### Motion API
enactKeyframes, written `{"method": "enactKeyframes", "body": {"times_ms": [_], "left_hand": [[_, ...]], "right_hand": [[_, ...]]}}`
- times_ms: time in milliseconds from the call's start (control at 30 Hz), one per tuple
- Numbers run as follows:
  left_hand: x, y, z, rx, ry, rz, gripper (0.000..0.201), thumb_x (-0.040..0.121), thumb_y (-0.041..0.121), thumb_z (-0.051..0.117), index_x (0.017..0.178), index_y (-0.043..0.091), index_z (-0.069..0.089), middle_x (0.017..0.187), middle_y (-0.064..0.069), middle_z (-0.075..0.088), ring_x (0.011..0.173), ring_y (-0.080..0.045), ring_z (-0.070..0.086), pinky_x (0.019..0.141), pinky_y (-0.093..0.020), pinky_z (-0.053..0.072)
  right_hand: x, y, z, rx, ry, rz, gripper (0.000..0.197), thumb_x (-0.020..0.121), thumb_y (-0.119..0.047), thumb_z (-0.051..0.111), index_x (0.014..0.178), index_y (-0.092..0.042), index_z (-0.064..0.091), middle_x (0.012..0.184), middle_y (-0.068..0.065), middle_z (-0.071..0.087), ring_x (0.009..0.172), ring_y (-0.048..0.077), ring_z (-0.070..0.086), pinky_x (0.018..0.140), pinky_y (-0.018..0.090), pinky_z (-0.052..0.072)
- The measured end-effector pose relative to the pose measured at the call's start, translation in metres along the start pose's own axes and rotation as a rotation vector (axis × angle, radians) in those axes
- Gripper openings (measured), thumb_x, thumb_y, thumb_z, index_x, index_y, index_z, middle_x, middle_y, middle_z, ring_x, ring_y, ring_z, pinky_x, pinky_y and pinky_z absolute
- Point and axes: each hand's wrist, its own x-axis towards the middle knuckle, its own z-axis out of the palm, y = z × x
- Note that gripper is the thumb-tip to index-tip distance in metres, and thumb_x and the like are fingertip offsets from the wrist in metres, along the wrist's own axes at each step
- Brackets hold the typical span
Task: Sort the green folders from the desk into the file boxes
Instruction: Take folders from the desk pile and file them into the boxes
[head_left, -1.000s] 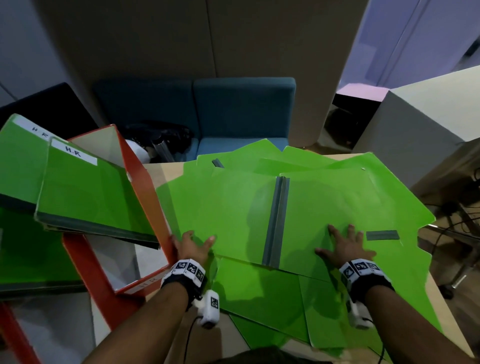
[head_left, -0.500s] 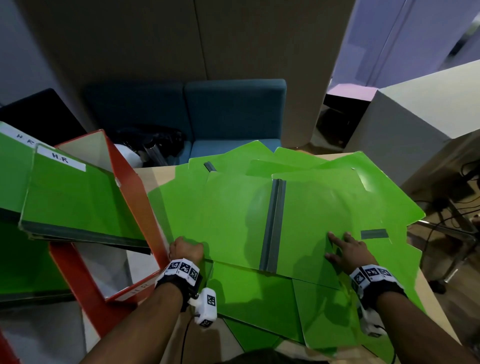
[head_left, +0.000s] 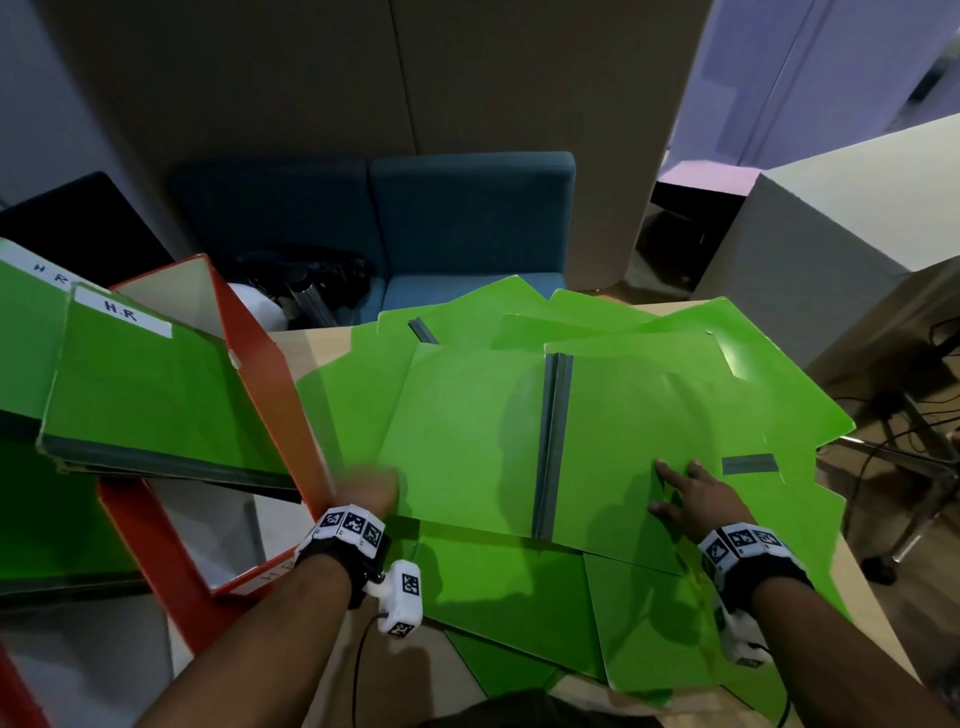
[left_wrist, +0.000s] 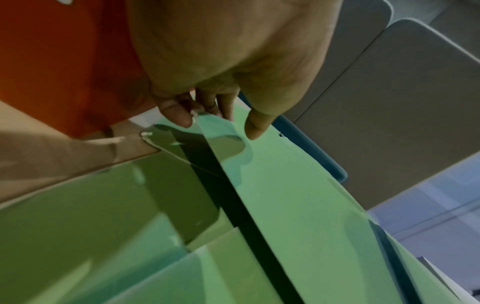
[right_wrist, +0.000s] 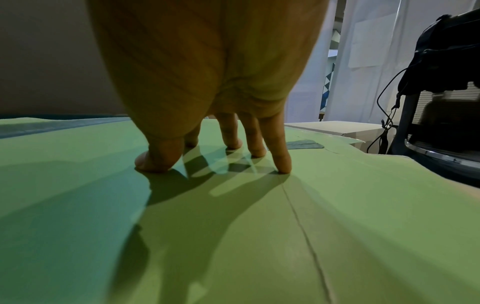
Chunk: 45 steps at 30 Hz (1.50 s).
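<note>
An open green folder (head_left: 467, 441) with a grey spine (head_left: 553, 441) lies on top of a spread of several green folders on the desk. My left hand (head_left: 369, 493), blurred, is at the folder's near left corner. In the left wrist view its fingers (left_wrist: 179, 115) curl under the lifted corner of the cover (left_wrist: 298, 195) with the thumb above it. My right hand (head_left: 685, 493) rests with spread fingertips (right_wrist: 283, 164) pressing on the right cover (right_wrist: 259, 226). To the left stands an orange file box (head_left: 270, 395) holding green folders labelled H.R (head_left: 156, 384).
A blue sofa (head_left: 467, 218) with a dark bag (head_left: 311, 275) stands behind the desk. A white cabinet (head_left: 857, 218) is at the right, with cables and a chair frame (head_left: 909, 457) below it. Bare desk (head_left: 311, 348) shows beside the box.
My left hand has gone from lying flat at the folder's left edge to gripping its corner and raising it. My right hand has shifted slightly right and onto its fingertips.
</note>
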Motion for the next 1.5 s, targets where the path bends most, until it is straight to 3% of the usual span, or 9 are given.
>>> {"method": "enactKeyframes", "body": {"times_ms": [133, 267, 367, 600, 733, 900, 1067, 1333, 1500], "left_hand": [[-0.012, 0.017, -0.006, -0.127, 0.091, 0.101, 0.049, 0.094, 0.02, 0.055, 0.142, 0.012, 0.046, 0.141, -0.01, 0.051, 0.067, -0.009, 0.054, 0.062, -0.023, 0.045], [-0.041, 0.05, -0.018, -0.245, 0.145, 0.279, 0.044, 0.094, 0.021, 0.06, 0.136, 0.011, 0.051, 0.145, -0.01, 0.048, 0.126, -0.027, 0.051, 0.102, -0.035, 0.042], [-0.068, 0.074, -0.025, -0.339, 0.129, 0.468, 0.041, 0.094, 0.022, 0.06, 0.133, 0.011, 0.053, 0.141, -0.007, 0.051, 0.131, -0.021, 0.046, 0.105, -0.03, 0.037], [-0.145, 0.104, -0.003, -0.34, -0.431, 1.008, 0.054, 0.093, 0.058, 0.033, 0.127, 0.024, 0.058, 0.122, 0.01, 0.062, 0.099, 0.002, 0.063, 0.083, -0.018, 0.052], [-0.143, 0.092, 0.037, 0.0, -0.429, 0.949, 0.041, 0.097, 0.049, 0.044, 0.128, 0.026, 0.057, 0.128, 0.004, 0.06, 0.108, -0.006, 0.058, 0.097, -0.035, 0.05], [-0.127, 0.059, 0.066, 0.261, -0.487, 0.831, 0.038, 0.097, 0.032, 0.055, 0.132, 0.02, 0.054, 0.13, -0.004, 0.057, 0.114, -0.016, 0.054, 0.099, -0.037, 0.047], [-0.116, 0.049, 0.073, 0.307, -0.565, 0.696, 0.041, 0.096, 0.03, 0.056, 0.136, 0.018, 0.052, 0.138, -0.002, 0.055, 0.119, -0.019, 0.055, 0.095, -0.025, 0.043], [-0.111, 0.056, 0.082, 0.2, -0.597, 0.594, 0.046, 0.096, 0.024, 0.057, 0.139, 0.011, 0.047, 0.138, -0.004, 0.054, 0.121, -0.017, 0.055, 0.1, -0.026, 0.042], [-0.114, 0.061, 0.083, 0.114, -0.577, 0.533, 0.058, 0.096, 0.027, 0.057, 0.147, 0.013, 0.033, 0.133, -0.009, 0.055, 0.104, -0.017, 0.06, 0.079, -0.021, 0.049]], "right_hand": [[-0.001, -0.001, -0.003, -0.004, -0.007, 0.004, 0.075, 0.088, -0.057, 0.052, 0.15, -0.039, 0.013, 0.156, 0.016, 0.017, 0.131, 0.037, 0.043, 0.105, 0.045, 0.041], [-0.003, -0.003, -0.005, 0.002, -0.004, 0.012, 0.074, 0.088, -0.058, 0.051, 0.15, -0.039, 0.014, 0.156, 0.017, 0.02, 0.129, 0.038, 0.045, 0.102, 0.046, 0.044], [-0.003, -0.004, -0.009, -0.008, -0.011, 0.024, 0.074, 0.087, -0.06, 0.049, 0.15, -0.039, 0.014, 0.155, 0.017, 0.022, 0.125, 0.038, 0.049, 0.099, 0.045, 0.047], [-0.004, -0.003, -0.012, -0.012, -0.003, 0.005, 0.074, 0.086, -0.063, 0.048, 0.149, -0.039, 0.017, 0.149, 0.015, 0.03, 0.118, 0.035, 0.055, 0.095, 0.043, 0.05], [-0.012, -0.001, -0.016, 0.004, 0.002, 0.007, 0.066, 0.091, -0.056, 0.047, 0.149, -0.035, 0.022, 0.151, 0.012, 0.03, 0.119, 0.029, 0.055, 0.096, 0.039, 0.047], [-0.016, 0.025, -0.017, 0.256, -0.007, 0.128, 0.035, 0.097, -0.013, 0.05, 0.128, 0.001, 0.051, 0.124, 0.025, 0.059, 0.11, 0.037, 0.059, 0.091, 0.038, 0.046], [-0.016, 0.048, -0.008, 0.475, 0.011, 0.216, 0.025, 0.097, -0.01, 0.049, 0.113, 0.005, 0.061, 0.118, 0.027, 0.061, 0.103, 0.04, 0.061, 0.086, 0.039, 0.048], [-0.017, 0.045, -0.005, 0.825, 0.146, 0.401, 0.084, 0.096, -0.057, 0.01, 0.117, 0.009, 0.059, 0.123, 0.035, 0.055, 0.11, 0.041, 0.056, 0.091, 0.04, 0.039], [-0.014, 0.029, -0.01, 0.714, 0.262, 0.297, 0.046, 0.094, -0.033, 0.057, 0.127, -0.002, 0.053, 0.127, 0.023, 0.058, 0.113, 0.038, 0.057, 0.092, 0.041, 0.044]]}}
